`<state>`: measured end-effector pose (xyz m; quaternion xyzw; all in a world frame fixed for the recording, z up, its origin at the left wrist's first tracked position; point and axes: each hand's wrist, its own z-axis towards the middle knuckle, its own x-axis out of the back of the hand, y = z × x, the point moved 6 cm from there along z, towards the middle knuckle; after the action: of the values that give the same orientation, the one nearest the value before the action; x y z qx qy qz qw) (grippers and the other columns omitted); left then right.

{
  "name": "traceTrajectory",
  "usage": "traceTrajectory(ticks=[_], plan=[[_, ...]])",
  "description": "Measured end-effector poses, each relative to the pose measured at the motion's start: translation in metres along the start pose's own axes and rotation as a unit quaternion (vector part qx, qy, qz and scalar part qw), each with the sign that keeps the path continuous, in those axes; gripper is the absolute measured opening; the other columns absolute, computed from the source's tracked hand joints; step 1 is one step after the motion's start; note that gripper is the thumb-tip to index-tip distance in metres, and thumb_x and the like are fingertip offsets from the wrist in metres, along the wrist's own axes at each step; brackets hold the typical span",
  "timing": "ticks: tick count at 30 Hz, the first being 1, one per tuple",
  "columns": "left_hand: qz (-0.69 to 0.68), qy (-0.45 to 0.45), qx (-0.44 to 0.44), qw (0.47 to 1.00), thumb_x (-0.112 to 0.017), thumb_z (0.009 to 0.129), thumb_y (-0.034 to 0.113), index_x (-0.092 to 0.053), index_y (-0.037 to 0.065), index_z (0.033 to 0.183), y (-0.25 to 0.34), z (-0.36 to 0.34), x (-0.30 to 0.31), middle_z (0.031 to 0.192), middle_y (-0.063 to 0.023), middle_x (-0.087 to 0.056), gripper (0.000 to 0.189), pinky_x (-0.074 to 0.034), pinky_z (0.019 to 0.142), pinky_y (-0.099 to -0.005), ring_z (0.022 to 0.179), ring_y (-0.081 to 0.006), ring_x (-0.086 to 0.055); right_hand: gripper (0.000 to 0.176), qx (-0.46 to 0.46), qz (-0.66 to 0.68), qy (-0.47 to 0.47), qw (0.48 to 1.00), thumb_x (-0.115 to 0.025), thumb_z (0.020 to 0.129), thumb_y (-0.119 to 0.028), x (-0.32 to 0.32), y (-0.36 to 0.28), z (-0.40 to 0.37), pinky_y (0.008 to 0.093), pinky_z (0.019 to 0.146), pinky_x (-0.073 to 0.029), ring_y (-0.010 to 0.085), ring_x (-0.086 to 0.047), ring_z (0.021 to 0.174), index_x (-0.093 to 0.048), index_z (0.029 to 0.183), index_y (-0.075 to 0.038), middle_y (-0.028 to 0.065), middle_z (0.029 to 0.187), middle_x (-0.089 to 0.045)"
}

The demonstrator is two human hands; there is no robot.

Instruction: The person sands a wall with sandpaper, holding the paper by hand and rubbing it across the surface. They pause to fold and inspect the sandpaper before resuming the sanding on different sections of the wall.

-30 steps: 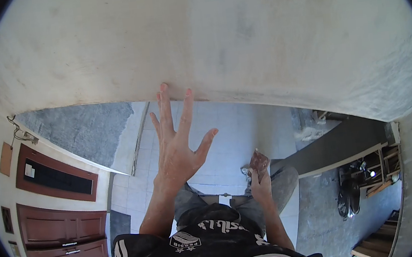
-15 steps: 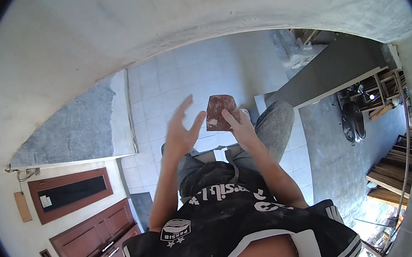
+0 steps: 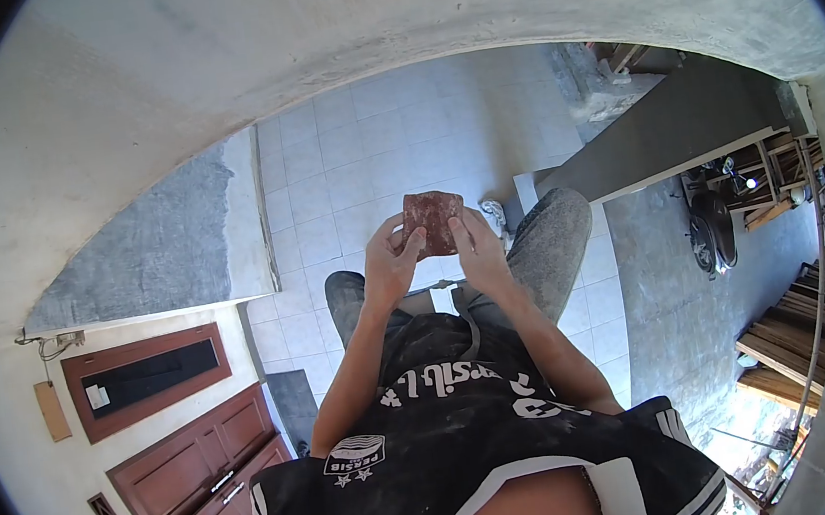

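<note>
A reddish-brown piece of sandpaper (image 3: 433, 217), marked with pale dust, is held up in front of my body. My left hand (image 3: 391, 262) grips its left edge, thumb on the near face and fingers behind. On the opposite edge, my right hand (image 3: 481, 250) is closed in the same way, its thumb pressing the lower right part. The fingers behind the sheet are partly hidden.
A pale plastered wall (image 3: 357, 12) curves across the top of the view. Below is a white tiled floor (image 3: 326, 196). A motorcycle (image 3: 711, 226) and stacked wood (image 3: 783, 339) are at right. Reddish-brown doors (image 3: 203, 461) stand at lower left.
My left hand has come in from the left and taken hold of the sandpaper's left edge. The sandpaper has shifted slightly left, and my right hand keeps its grip.
</note>
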<state>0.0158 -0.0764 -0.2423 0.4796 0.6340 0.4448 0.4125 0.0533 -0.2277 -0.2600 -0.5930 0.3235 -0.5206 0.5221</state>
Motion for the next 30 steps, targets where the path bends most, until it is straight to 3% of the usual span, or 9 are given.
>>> traceTrajectory(ticks=[2,5,8,11,14,17,23,27,30], plan=[[-0.018,-0.024,-0.013,0.999,-0.055,0.098,0.008,-0.048,-0.007,0.129,0.004,0.001,-0.006,0.103,-0.0139,-0.069,0.035,-0.054,0.081,-0.0270,0.091,-0.0126,-0.065,0.035,0.067,-0.041,0.022,0.997,-0.043,0.103,-0.023,-0.004,-0.018,-0.003,0.0371,0.093,-0.044,0.0305,-0.058,0.106,-0.054,0.125,0.002,0.0195,0.116,-0.058],[-0.059,-0.069,0.025,0.996,-0.052,0.100,0.010,-0.046,-0.006,0.132,-0.001,0.006,-0.002,0.106,-0.0147,-0.068,0.037,-0.054,0.084,-0.0280,0.095,-0.0138,-0.065,0.039,0.041,-0.016,-0.003,0.999,-0.049,0.101,-0.021,0.000,-0.026,-0.001,0.0370,0.098,-0.045,0.0329,-0.056,0.113,-0.051,0.130,0.005,0.0224,0.125,-0.054],[-0.106,-0.055,0.054,0.991,-0.052,0.100,0.011,-0.045,-0.004,0.133,0.019,-0.003,-0.006,0.108,-0.0155,-0.067,0.037,-0.055,0.085,-0.0292,0.096,-0.0156,-0.066,0.041,-0.073,0.030,-0.073,0.994,-0.049,0.100,-0.020,0.013,-0.022,0.009,0.0357,0.095,-0.047,0.0309,-0.057,0.112,-0.048,0.134,0.003,0.0229,0.126,-0.052],[-0.104,-0.032,0.052,0.993,-0.053,0.100,0.011,-0.044,-0.003,0.134,0.018,-0.002,0.003,0.109,-0.0163,-0.067,0.038,-0.056,0.085,-0.0298,0.096,-0.0171,-0.067,0.033,-0.184,0.229,-0.057,0.954,-0.055,0.098,-0.015,0.018,-0.005,0.012,0.0329,0.092,-0.046,0.0225,-0.059,0.104,-0.054,0.127,0.001,0.0153,0.117,-0.057],[-0.158,-0.020,0.056,0.986,-0.053,0.100,0.010,-0.045,-0.004,0.134,0.014,0.000,0.010,0.108,-0.0170,-0.068,0.038,-0.056,0.083,-0.0292,0.096,-0.0184,-0.067,0.048,-0.127,0.213,0.049,0.968,-0.063,0.093,-0.017,0.032,-0.008,0.011,0.0350,0.089,-0.049,0.0212,-0.058,0.106,-0.048,0.136,-0.001,0.0176,0.112,-0.059],[-0.098,-0.028,0.037,0.994,-0.052,0.100,0.010,-0.046,-0.004,0.132,0.014,0.001,0.013,0.108,-0.0172,-0.068,0.036,-0.055,0.083,-0.0288,0.096,-0.0181,-0.067,0.060,0.001,-0.067,0.104,0.992,-0.068,0.088,-0.014,0.039,-0.027,0.007,0.0365,0.094,-0.046,0.0201,-0.058,0.107,-0.043,0.141,-0.003,0.0108,0.092,-0.065],[-0.070,-0.015,0.019,0.997,-0.054,0.099,0.011,-0.046,-0.004,0.131,0.015,0.001,0.006,0.105,-0.0158,-0.069,0.037,-0.056,0.080,-0.0299,0.093,-0.0180,-0.068,0.072,-0.067,0.100,-0.027,0.992,-0.070,0.085,-0.019,0.010,-0.017,0.003,0.0442,0.106,-0.035,0.0247,-0.058,0.105,-0.035,0.146,-0.002,0.0077,0.080,-0.064],[-0.058,-0.002,0.008,0.998,-0.052,0.100,0.009,-0.046,-0.004,0.130,-0.003,0.005,0.011,0.102,-0.0134,-0.070,0.033,-0.053,0.081,-0.0267,0.090,-0.0126,-0.066,0.078,-0.046,-0.034,0.029,0.998,-0.069,0.086,-0.013,0.004,0.001,0.006,0.0420,0.109,-0.031,0.0264,-0.054,0.120,-0.027,0.150,-0.001,0.0084,0.086,-0.066],[-0.059,0.017,0.013,0.998,-0.051,0.100,0.009,-0.046,-0.005,0.130,-0.009,0.005,0.014,0.101,-0.0127,-0.070,0.033,-0.052,0.080,-0.0257,0.090,-0.0117,-0.065,0.082,-0.152,0.062,-0.103,0.981,-0.069,0.087,-0.017,-0.005,0.015,0.013,0.0447,0.111,-0.029,0.0320,-0.045,0.132,-0.021,0.152,-0.003,0.0135,0.099,-0.067]])
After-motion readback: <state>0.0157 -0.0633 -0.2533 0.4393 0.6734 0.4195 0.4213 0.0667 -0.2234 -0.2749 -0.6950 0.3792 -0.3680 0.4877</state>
